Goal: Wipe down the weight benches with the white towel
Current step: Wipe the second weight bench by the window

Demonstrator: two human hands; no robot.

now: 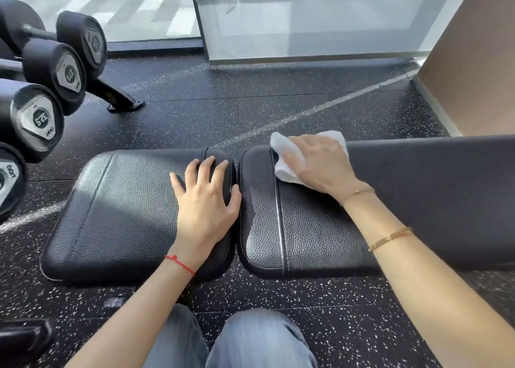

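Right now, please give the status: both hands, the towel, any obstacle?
Left hand flat on seat pad, empty. Right hand presses white towel on back pad near far edge. Nothing in the way on the pads.

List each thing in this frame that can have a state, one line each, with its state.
white towel: bunched, pressed flat on the long pad's far edge.
right hand: palm down on the towel.
left hand: empty, fingers spread, resting on the seat pad.
seat pad: flat, uncovered.
long pad: flat, beside the seat pad across a narrow gap.
dumbbells: racked.
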